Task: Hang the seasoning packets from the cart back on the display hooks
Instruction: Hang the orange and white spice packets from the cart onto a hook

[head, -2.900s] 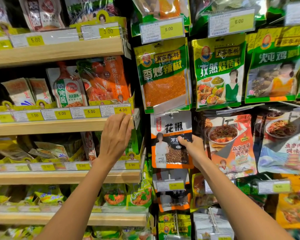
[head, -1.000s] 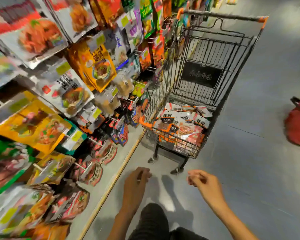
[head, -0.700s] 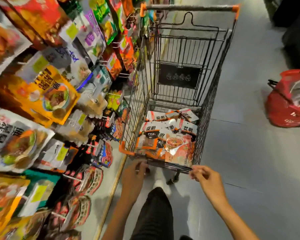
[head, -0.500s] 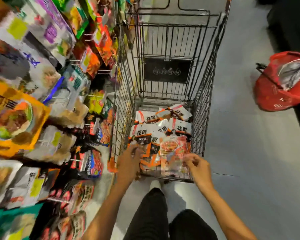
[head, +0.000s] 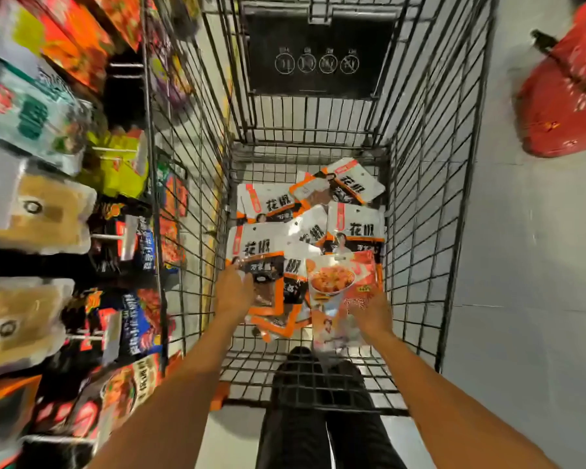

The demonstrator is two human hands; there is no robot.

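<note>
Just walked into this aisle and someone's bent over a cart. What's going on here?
A person reaches into the wire cart with both hands. The right hand appears to hold a red packet, raised off the pile; the left hand is on a white-and-orange packet, grip unclear. More packets lie on the cart floor. The display hooks are on the left.

Wire cart (head: 430, 204) (metal); glossy packets (head: 261, 252).
</note>
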